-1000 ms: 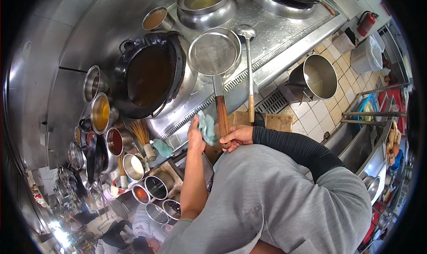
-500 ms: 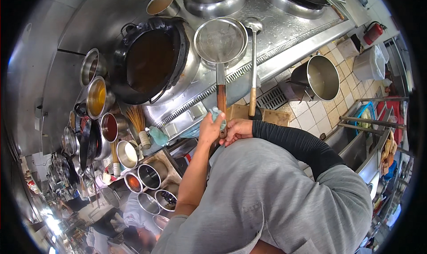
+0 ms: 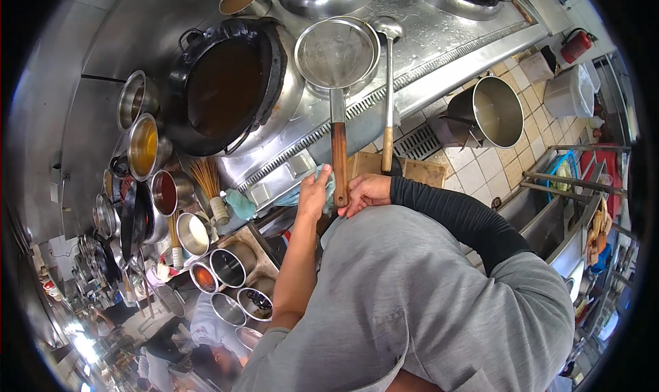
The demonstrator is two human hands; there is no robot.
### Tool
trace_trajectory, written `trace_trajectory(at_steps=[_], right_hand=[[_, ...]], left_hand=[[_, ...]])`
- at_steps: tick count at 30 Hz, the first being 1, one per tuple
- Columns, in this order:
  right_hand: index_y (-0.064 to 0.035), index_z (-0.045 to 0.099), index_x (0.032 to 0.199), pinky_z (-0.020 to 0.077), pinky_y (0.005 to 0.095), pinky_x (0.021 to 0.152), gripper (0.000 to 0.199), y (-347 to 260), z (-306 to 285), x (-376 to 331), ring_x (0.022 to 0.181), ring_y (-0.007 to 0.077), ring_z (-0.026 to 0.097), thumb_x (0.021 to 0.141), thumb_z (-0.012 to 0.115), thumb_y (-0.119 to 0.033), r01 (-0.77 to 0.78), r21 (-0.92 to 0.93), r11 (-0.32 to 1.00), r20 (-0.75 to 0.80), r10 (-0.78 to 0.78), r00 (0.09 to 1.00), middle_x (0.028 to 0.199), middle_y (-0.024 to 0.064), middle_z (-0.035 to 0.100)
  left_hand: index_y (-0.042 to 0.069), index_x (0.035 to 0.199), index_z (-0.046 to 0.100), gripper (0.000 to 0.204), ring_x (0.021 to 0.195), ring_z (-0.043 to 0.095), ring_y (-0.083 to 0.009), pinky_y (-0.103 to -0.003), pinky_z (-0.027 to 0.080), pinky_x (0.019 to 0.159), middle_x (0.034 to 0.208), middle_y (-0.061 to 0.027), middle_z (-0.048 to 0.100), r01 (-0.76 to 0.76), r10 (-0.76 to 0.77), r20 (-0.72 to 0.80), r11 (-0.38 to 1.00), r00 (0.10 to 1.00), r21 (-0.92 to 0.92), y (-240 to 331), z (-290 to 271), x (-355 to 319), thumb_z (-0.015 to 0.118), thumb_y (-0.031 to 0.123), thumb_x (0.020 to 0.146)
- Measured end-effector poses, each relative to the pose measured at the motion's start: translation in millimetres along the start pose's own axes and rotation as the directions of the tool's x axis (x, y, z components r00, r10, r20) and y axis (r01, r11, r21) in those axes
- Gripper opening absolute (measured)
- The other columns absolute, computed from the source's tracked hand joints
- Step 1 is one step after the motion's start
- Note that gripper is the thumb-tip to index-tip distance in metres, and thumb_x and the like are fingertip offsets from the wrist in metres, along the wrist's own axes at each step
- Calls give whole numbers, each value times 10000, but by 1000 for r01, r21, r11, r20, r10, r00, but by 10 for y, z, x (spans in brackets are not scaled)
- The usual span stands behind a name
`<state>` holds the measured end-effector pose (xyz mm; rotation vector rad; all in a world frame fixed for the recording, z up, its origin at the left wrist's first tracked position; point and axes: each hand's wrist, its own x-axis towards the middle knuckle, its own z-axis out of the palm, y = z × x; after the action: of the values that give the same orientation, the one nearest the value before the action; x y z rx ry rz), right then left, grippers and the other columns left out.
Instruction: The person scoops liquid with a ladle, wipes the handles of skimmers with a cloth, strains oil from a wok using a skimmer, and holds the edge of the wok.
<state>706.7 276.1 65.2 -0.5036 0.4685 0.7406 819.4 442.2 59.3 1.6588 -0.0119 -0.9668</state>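
Observation:
A round fine-mesh strainer with a long wooden handle rests over the steel stove top, its handle pointing toward me. My right hand is closed at the lower end of that handle, fingertips partly hidden. Just left of the handle, my left hand has its thumb raised and is closed on a pale blue-green cloth, mostly covered by the hand. A steel ladle with a light wooden grip lies right of the strainer.
A large black wok of dark liquid sits at the left. Beside it stand steel bowls of sauces and a bamboo brush. A tall steel pot is on the tiled floor at the right. People are at lower left.
My left hand has come off the strainer's handle with the cloth and shifted slightly left. The right hand stays at the handle's end. The whole view has shifted a little.

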Motion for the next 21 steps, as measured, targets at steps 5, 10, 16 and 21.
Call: trace_trajectory(at_steps=[5, 10, 16, 21], right_hand=[[71, 536, 926, 637, 409, 755, 146, 2, -19, 23, 873, 319, 735, 788, 550, 118, -4, 7, 1000, 17, 4, 1000, 1010, 314, 676], [77, 535, 1034, 629, 392, 761, 227, 23, -79, 52, 829, 320, 736, 808, 521, 95, 5, 15, 1000, -2, -5, 1000, 1040, 333, 672], [79, 531, 1049, 627, 388, 758, 222, 24, -68, 65, 825, 320, 737, 828, 510, 83, -10, 25, 1000, 13, 9, 1000, 1064, 345, 666], [34, 533, 969, 626, 385, 731, 109, 64, -67, 96, 836, 310, 742, 862, 536, 55, -25, -48, 999, -58, 22, 998, 1009, 264, 690]], left_hand=[[-7, 1130, 702, 419, 976, 567, -107, -285, 433, 928, 1047, -19, 680, 55, -55, -11, 998, 998, 21, 80, -58, -142, 639, 382, 989], [16, 951, 683, 411, 859, 501, -93, -281, 418, 812, 924, 11, 615, 56, -54, -79, 998, 995, 32, -35, -206, -237, 664, 426, 963], [77, 768, 635, 423, 689, 375, -70, -275, 325, 606, 737, 71, 489, 25, -26, -72, 1000, 997, -7, -101, -276, -417, 664, 456, 953], [-7, 793, 644, 471, 612, 445, -126, -350, 402, 580, 649, -31, 547, -60, 66, 10, 818, 998, 571, -92, -342, -453, 687, 441, 932]])
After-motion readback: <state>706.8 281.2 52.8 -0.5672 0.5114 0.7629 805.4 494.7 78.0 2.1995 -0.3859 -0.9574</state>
